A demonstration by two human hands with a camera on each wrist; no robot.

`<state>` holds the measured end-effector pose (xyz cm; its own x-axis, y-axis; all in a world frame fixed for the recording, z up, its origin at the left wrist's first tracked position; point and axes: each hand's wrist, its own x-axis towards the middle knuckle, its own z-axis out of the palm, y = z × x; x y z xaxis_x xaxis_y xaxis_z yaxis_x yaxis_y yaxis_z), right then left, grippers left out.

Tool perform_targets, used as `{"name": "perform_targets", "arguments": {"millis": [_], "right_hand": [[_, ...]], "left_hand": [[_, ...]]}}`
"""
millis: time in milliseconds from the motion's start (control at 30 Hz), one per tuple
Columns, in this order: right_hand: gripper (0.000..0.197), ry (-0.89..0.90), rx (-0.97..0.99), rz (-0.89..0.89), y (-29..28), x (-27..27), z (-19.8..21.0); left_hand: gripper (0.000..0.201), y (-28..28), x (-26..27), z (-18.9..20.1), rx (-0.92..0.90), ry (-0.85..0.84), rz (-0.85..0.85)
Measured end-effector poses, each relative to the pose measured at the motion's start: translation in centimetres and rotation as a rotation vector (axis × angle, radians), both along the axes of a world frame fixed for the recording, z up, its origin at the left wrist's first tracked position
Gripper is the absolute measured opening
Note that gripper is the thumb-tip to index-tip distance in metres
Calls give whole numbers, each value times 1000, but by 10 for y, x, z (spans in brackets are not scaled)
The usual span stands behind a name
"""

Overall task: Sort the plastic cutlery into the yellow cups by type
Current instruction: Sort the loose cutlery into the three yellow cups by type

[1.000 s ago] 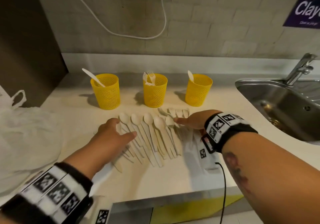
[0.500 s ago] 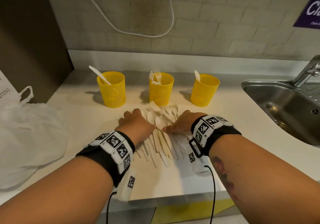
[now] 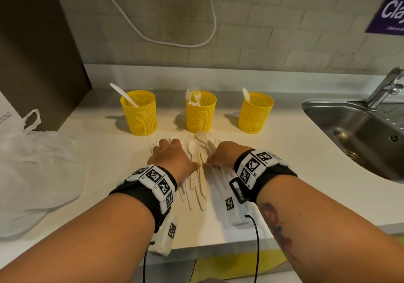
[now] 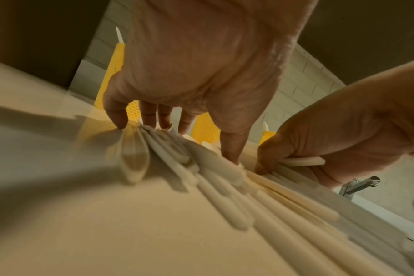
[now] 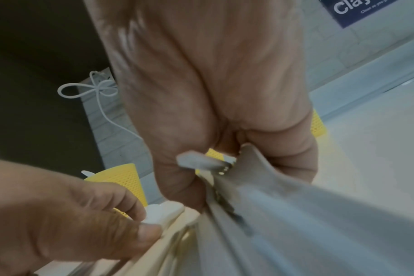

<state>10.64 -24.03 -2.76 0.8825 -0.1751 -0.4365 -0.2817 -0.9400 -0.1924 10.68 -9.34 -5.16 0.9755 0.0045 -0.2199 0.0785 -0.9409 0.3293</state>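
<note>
Three yellow mesh cups stand in a row at the back of the counter: the left cup (image 3: 140, 116) holds a knife (image 3: 123, 94), the middle cup (image 3: 200, 114) forks (image 3: 193, 97), the right cup (image 3: 254, 114) a spoon (image 3: 246, 94). In front of them lies a bunched pile of white cutlery (image 3: 197, 184), spoons, forks and knives mixed. My left hand (image 3: 172, 158) bears down on the pile's left side and pinches pieces between thumb and fingers (image 5: 135, 209). From the pile's other side, my right hand (image 3: 225, 155) curls round several handles (image 5: 260, 186).
A steel sink (image 3: 360, 134) with a tap (image 3: 387, 88) takes up the counter's right end. A white plastic bag (image 3: 37, 173) lies at the left. A dark panel (image 3: 32, 42) bounds the left side, and a white cable (image 3: 175, 40) hangs on the brick wall.
Both hands have closed in from either side of the spread row. The cutlery, fanned out a second ago, is now pushed into a tight bundle between them.
</note>
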Motion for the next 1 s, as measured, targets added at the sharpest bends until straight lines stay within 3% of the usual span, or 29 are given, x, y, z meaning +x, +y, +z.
{"name": "perform_targets", "arguments": {"millis": [233,533,800,900,1000], "right_hand": [[38,-45,-39,-6,3,-2,-3],[53,-74,51,-72,-2,0,-10],[53,-184,144,-167,-14,-5,-7],[41,-202,239,-192,-24,0,-7],[20,-289,511,-334,-36,5,-14]], "left_hand": [[88,-2,-2,0,13,-4,-4],[95,-5,-6,2,60,9,-18],[96,-1,-2,0,24,51,-46],[96,1,3,0,35,82,-65],[92,3,7,8,24,88,-60]]}}
